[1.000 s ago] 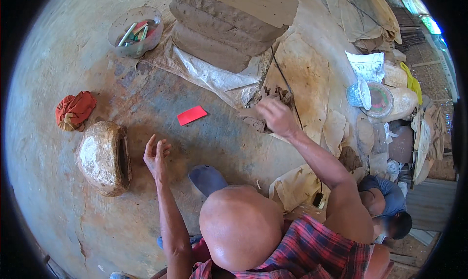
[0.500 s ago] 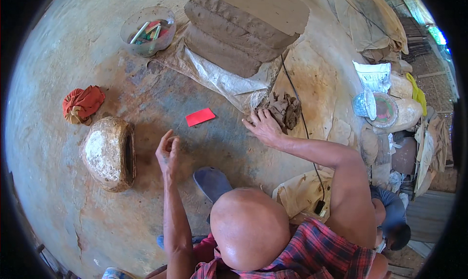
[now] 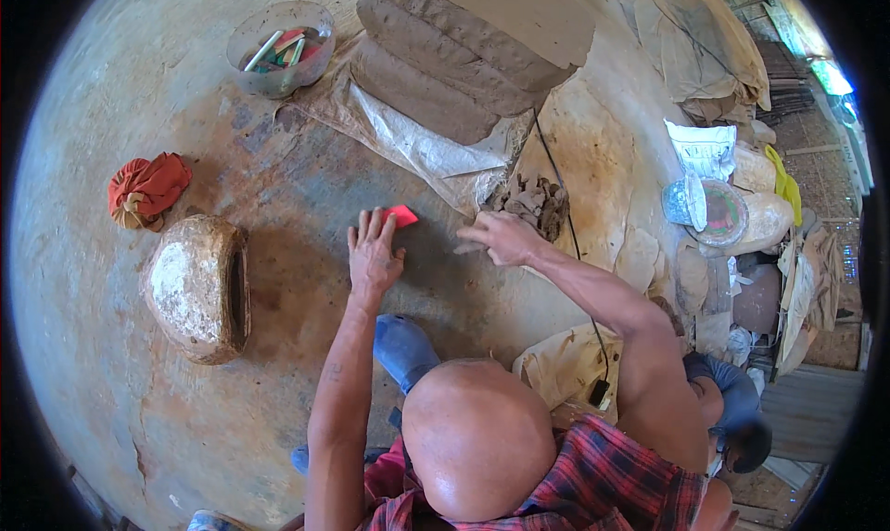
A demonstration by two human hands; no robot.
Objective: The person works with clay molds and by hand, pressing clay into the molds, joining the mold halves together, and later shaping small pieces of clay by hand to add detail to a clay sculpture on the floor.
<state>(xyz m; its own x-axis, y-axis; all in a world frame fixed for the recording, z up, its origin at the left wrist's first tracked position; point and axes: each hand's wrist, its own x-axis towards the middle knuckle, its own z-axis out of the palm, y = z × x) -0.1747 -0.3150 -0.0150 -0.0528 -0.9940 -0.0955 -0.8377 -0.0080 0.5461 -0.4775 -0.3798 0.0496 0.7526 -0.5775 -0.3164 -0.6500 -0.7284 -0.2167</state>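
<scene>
My left hand [image 3: 374, 250] lies flat on the stained floor with its fingers spread, the fingertips touching the near edge of a small red plastic card [image 3: 403, 216]. My right hand [image 3: 502, 237] hovers just right of it, fingers loosely apart, holding nothing. A small heap of grey clay lumps [image 3: 535, 202] sits directly beyond the right hand. Part of the red card is covered by my left fingers.
Stacked grey clay slabs [image 3: 464, 58] rest on a plastic sheet [image 3: 422, 151] ahead. A clear bowl of coloured tools [image 3: 281, 49] stands far left, a red cloth bundle [image 3: 146, 188] and a rounded clay-coated form [image 3: 199, 285] at left. A black cord [image 3: 567, 230] runs right; bags pile beyond.
My left hand has slid forward until its fingertips reach the red card. My right hand has come back off the clay lumps toward the left.
</scene>
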